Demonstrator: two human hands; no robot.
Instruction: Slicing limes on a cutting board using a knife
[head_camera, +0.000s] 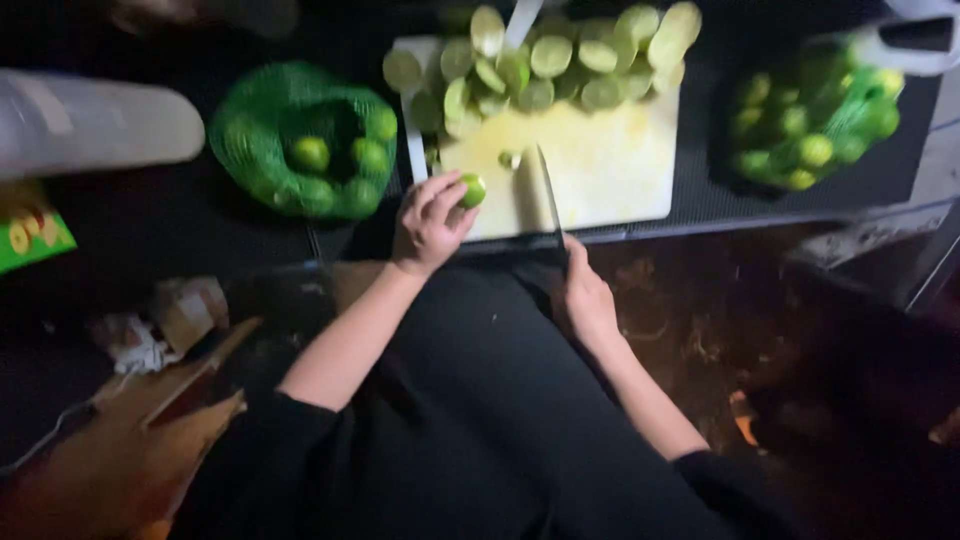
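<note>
My left hand holds a small green lime at the near left edge of a pale cutting board. My right hand grips the handle of a large knife, whose blade lies over the board just right of the lime. A small green piece sits on the board beyond the blade. Several cut lime halves are piled along the board's far edge.
A green mesh bag of limes lies left of the board, another mesh bag to the right. A pale cylinder lies at far left. Cardboard pieces sit by my left arm. A dark counter carries everything.
</note>
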